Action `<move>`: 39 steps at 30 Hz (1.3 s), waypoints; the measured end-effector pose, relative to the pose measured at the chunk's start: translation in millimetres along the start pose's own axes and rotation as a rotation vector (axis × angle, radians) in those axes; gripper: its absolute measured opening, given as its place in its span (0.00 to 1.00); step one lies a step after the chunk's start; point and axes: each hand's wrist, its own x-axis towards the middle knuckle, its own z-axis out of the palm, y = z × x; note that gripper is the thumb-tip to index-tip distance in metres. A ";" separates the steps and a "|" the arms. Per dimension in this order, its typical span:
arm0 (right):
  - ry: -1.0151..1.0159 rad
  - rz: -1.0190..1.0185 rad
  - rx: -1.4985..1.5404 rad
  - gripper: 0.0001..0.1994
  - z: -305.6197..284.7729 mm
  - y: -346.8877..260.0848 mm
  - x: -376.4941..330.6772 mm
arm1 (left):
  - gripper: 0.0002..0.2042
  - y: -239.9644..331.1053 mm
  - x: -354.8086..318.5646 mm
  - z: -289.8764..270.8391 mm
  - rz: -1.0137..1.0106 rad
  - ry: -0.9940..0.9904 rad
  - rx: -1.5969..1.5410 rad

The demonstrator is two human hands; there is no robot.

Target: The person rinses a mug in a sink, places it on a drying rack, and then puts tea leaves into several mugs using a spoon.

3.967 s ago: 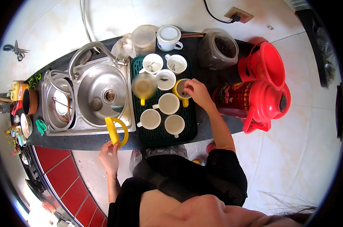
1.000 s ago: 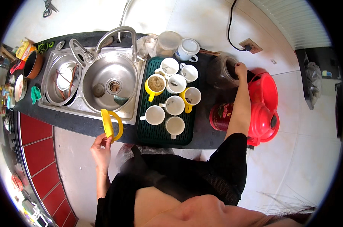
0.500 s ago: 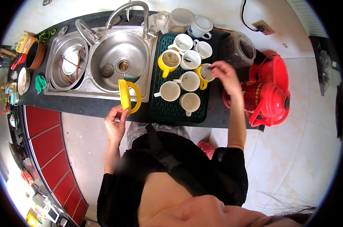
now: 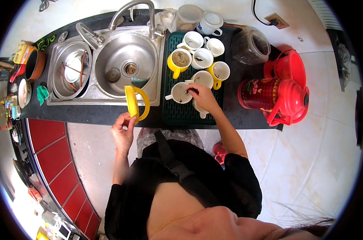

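Observation:
My left hand point(image 4: 123, 132) grips a yellow lid point(image 4: 131, 103) with a ring handle, held upright before the sink. Fingers pinched, my right hand point(image 4: 205, 99) holds dark dried tea leaves point(image 4: 193, 91) over the right rim of a white mug point(image 4: 175, 97), with dark bits inside it. Another white mug point(image 4: 200, 113) is partly hidden beneath this hand. Several more white mugs and two yellow ones stand on a dark green draining tray point(image 4: 172, 115). Brownish contents fill much of the left yellow mug point(image 4: 177, 61); dark bits show in the right yellow mug point(image 4: 220, 71).
A double steel sink point(image 4: 127, 60) with two taps is at left. Behind the tray stand a clear tub point(image 4: 188, 16) and a lidded cup point(image 4: 210, 23). To the right are an open clear jar point(image 4: 249, 47) with dark contents and a red thermos flask point(image 4: 265, 94).
My right hand has moved left and nearer, from beside the right yellow mug to the front left white mug. Dark bits now show there. My left hand keeps the lid nearly still.

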 end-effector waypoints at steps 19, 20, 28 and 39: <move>-0.003 0.220 -0.207 0.11 -38.7 32.3 -68.4 | 0.06 -22.8 12.6 10.5 0.026 -0.046 0.139; 0.036 0.199 -0.192 0.10 -36.5 32.1 -67.5 | 0.06 -20.6 13.9 12.1 0.026 -0.058 0.130; 0.023 0.249 -0.134 0.06 -41.9 22.9 -56.6 | 0.06 -15.7 11.6 11.8 0.004 -0.054 0.122; -0.053 0.293 -0.047 0.07 -45.3 20.8 -53.3 | 0.06 -10.0 5.3 13.0 -0.014 -0.034 0.129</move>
